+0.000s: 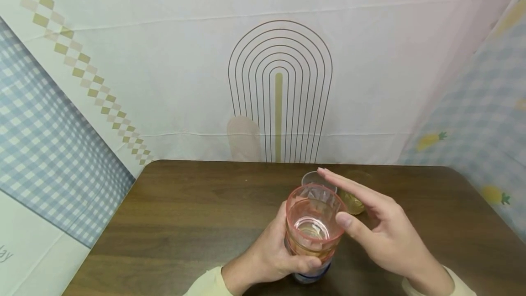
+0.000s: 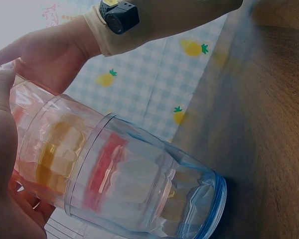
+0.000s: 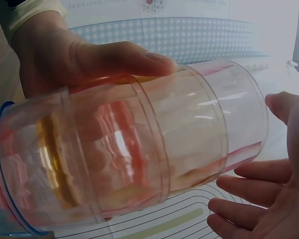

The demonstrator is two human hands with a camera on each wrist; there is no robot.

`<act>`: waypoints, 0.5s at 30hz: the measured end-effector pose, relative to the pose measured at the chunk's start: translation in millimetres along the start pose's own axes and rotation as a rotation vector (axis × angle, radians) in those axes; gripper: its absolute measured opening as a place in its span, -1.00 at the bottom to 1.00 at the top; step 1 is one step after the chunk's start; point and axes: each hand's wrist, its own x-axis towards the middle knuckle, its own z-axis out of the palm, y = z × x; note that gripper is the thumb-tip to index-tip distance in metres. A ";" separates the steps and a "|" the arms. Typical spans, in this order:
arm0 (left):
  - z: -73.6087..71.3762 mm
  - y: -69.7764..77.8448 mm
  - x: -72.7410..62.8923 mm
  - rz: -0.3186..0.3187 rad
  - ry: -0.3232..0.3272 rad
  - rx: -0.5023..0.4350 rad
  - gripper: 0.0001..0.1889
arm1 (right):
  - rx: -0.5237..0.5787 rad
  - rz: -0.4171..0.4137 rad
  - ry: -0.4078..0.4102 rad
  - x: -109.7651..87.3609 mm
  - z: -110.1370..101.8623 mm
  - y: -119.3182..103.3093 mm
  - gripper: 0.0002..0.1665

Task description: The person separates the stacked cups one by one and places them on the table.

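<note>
A stack of several nested tinted plastic tumblers leans a little, with a pink-rimmed one on top and a blue-rimmed one at the bottom. My left hand grips the upper part of the stack from the left, thumb across its near side. In the right wrist view this left hand wraps behind the tumblers. Beside the top rim my right hand has its fingers extended and thumb apart. Its thumb tip is close to the rim; I cannot tell whether it touches. The blue base shows in the left wrist view.
Behind the stack on the brown wooden table stand a clear tumbler and a yellowish one, partly hidden by my right hand. A patterned cloth hangs beyond the table's far edge, and checked cloths hang at both sides.
</note>
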 end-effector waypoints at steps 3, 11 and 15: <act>0.2 0.0 0.5 0.013 -0.004 -0.006 0.01 | -0.031 0.006 -0.024 -0.7 2.7 0.9 -0.27; 0.2 -0.2 0.3 -0.004 -0.005 -0.045 0.02 | -0.052 0.032 -0.052 -1.0 8.6 2.1 -0.23; 0.3 -0.2 0.3 -0.025 -0.007 -0.077 0.03 | -0.048 0.050 -0.062 -1.7 9.3 2.8 -0.08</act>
